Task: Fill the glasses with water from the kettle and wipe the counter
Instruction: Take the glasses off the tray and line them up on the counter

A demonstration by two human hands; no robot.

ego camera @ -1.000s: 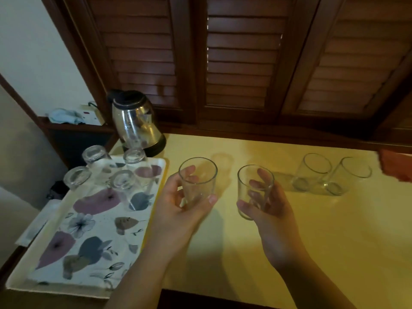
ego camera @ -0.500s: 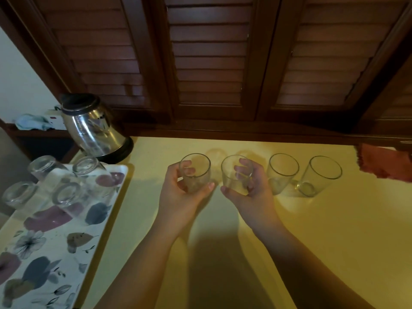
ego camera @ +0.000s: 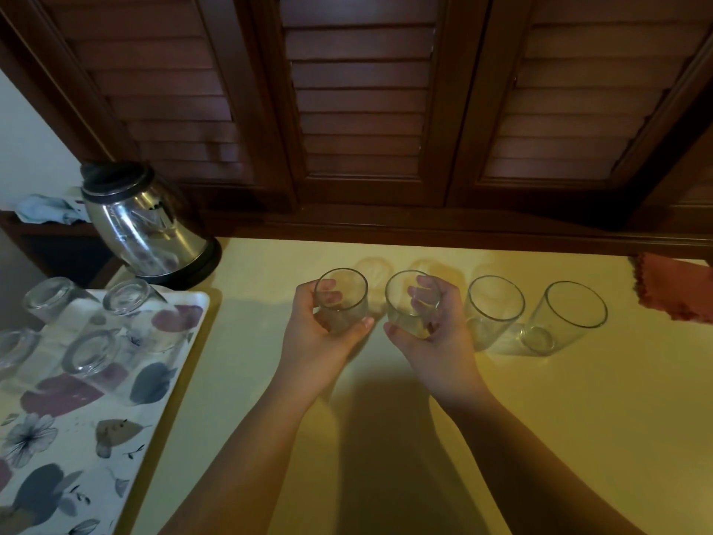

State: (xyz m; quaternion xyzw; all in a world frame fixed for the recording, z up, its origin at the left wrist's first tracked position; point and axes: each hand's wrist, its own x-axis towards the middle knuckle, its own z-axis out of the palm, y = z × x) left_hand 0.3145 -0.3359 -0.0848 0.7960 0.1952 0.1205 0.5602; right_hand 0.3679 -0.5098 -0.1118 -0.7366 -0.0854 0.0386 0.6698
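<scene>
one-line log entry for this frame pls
phase: lining up glasses | left hand: holds glass | right hand: holds glass | kettle: untouched | fill: not started

A: The counter (ego camera: 540, 418) is yellow; beside it, the white tray (ego camera: 77, 438) carries purple and blue-grey flowers.

B: The kettle (ego camera: 142, 225) is silver with black trim, the cloth (ego camera: 675, 287) orange-red, the shutters (ego camera: 359, 98) dark brown.

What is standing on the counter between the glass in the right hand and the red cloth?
In the head view, two empty upright glasses: the nearer glass, then the farther glass, before the red cloth.
</scene>
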